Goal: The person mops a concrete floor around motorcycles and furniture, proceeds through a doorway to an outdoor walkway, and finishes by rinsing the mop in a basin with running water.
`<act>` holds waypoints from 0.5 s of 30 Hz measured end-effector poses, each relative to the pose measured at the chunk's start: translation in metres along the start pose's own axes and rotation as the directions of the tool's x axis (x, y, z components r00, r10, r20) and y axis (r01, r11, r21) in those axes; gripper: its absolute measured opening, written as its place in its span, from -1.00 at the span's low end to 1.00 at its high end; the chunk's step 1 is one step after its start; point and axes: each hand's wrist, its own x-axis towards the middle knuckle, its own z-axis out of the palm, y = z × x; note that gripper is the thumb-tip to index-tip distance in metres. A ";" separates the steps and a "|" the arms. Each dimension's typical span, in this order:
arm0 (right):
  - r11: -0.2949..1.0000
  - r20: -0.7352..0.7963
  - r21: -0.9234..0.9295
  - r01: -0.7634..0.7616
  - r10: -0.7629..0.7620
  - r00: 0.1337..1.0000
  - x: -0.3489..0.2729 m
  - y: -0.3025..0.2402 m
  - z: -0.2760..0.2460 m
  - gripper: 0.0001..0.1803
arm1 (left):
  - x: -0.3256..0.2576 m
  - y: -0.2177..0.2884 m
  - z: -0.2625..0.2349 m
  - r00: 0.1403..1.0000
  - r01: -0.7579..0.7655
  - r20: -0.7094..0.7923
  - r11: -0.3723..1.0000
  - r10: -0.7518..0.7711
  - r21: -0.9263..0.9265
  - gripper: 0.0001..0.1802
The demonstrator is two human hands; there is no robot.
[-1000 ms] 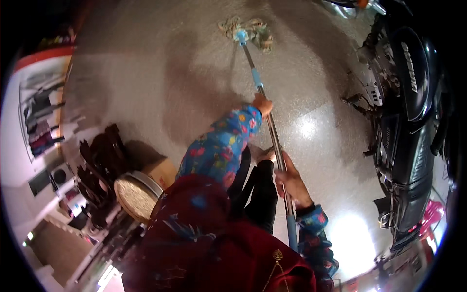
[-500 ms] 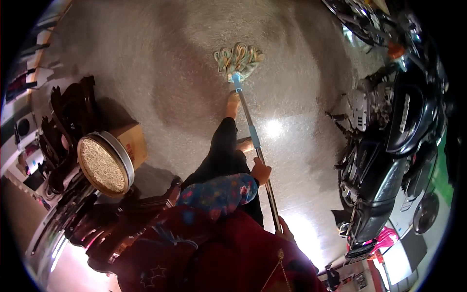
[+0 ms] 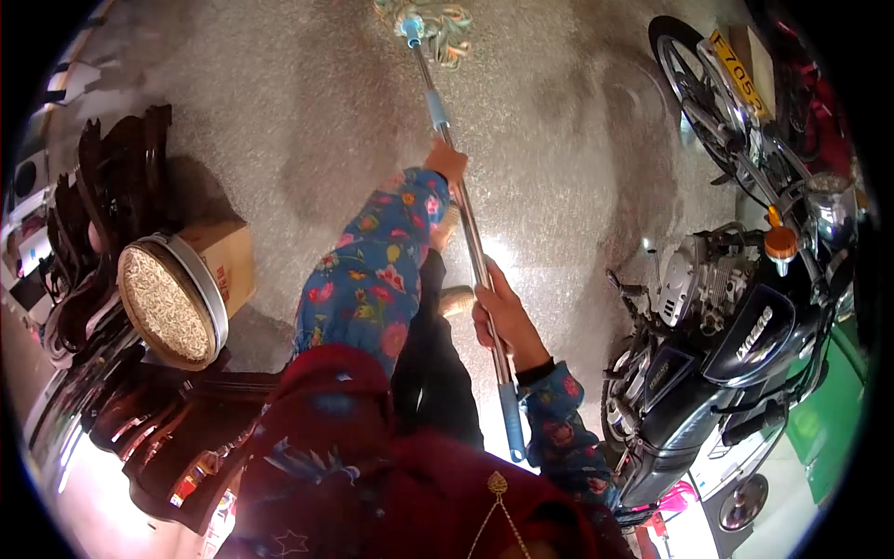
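Observation:
A mop [image 3: 473, 219] with a metal pole, blue grips and a head of pale stringy strands slants away from me across the floor. Its mop head [image 3: 452, 33] lies at the top edge of the picture, partly cut off. My left hand [image 3: 446, 162] is wrapped round the pole just below the upper blue sleeve, with that arm stretched forward. Lower down, my right hand [image 3: 507, 317] grips the pole above the blue end handle [image 3: 510, 419]. Both forearms wear blue flowered sleeves. My feet show beneath the pole, one partly hidden by the left arm.
A black motorcycle [image 3: 736, 354] stands along the right side, its front wheel at the upper right. To the left, a round tray [image 3: 168, 303] of pale pieces rests against a cardboard box [image 3: 228, 265]. Dark carved wooden furniture [image 3: 102, 205] lines the left and lower left.
The mop head has moved farther away and slightly left. Both arms have reached forward with the pole, and my right hand now shows fully. The view has shifted a little.

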 end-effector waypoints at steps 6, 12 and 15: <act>0.988 -0.034 -0.097 -0.124 0.121 0.992 -0.038 0.052 0.016 -0.33 | -0.033 -0.110 0.032 0.992 -0.112 -0.054 0.990 0.117 0.085 -0.33; 0.963 -0.088 -0.114 -0.246 0.237 0.968 -0.149 0.087 0.008 -0.23 | -0.192 -0.079 0.078 0.971 -0.213 -0.178 0.917 0.161 -0.336 -0.67; 0.958 -0.062 -0.067 -0.280 0.276 0.959 -0.186 0.083 0.024 -0.18 | -0.208 -0.088 0.057 0.838 0.515 0.526 -0.109 -0.145 -0.850 -0.82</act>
